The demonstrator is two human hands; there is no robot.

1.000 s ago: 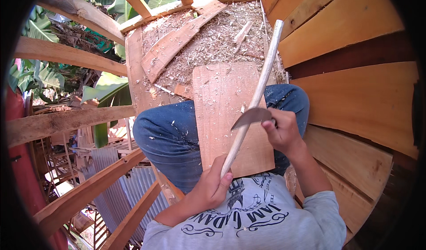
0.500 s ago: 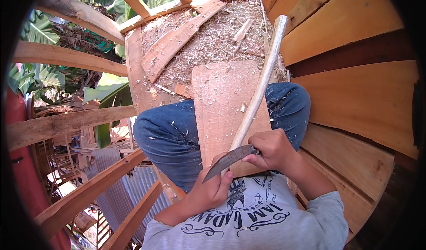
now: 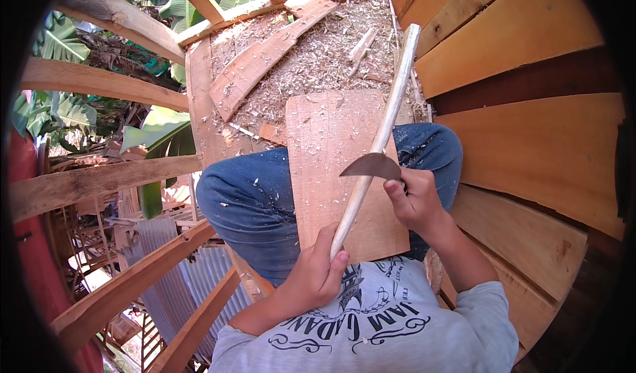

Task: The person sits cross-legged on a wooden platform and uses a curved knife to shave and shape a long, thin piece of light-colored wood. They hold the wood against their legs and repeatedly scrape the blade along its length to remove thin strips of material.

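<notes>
A long pale wooden stick (image 3: 383,131) lies slanted across a flat wooden board (image 3: 329,154) that rests on my lap. My left hand (image 3: 318,273) grips the stick's near end. My right hand (image 3: 416,199) holds a curved dark knife blade (image 3: 371,167), whose edge sits against the stick about halfway up the board. Both my knees in blue jeans (image 3: 248,201) show under the board, flecked with shavings.
Wood shavings (image 3: 318,61) cover the plank floor ahead, with a loose plank (image 3: 265,55) and short offcuts on it. Orange-brown board walls (image 3: 530,108) curve along the right. Open timber beams (image 3: 99,181) to the left show banana leaves and corrugated sheets below.
My right hand with the knife was drawn down the stick toward my body half a second ago; it is now back up at the stick's middle. My left hand kept its grip.
</notes>
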